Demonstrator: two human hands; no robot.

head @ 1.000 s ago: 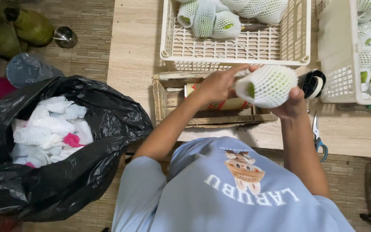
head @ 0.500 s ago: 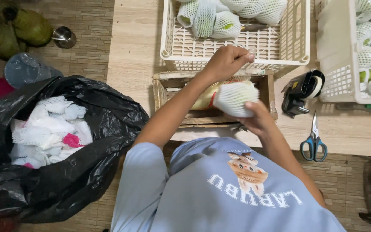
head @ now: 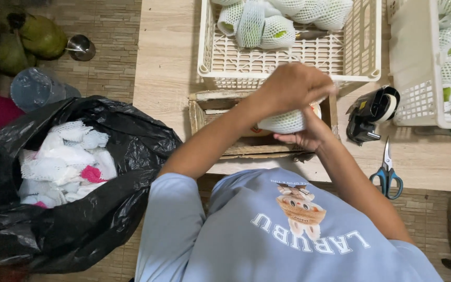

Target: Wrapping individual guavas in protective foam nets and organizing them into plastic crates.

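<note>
Here, netted fruit [head: 286, 121] between hands.

L hand [head: 294, 86] over R hand [head: 305, 137], both cupped

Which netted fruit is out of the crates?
The netted fruit held between the left hand and right hand, above the cardboard box; every other one lies in a white crate.

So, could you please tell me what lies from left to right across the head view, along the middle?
Black bag of white foam nets → cardboard box → netted fruit in the hands → tape dispenser → scissors.
</note>
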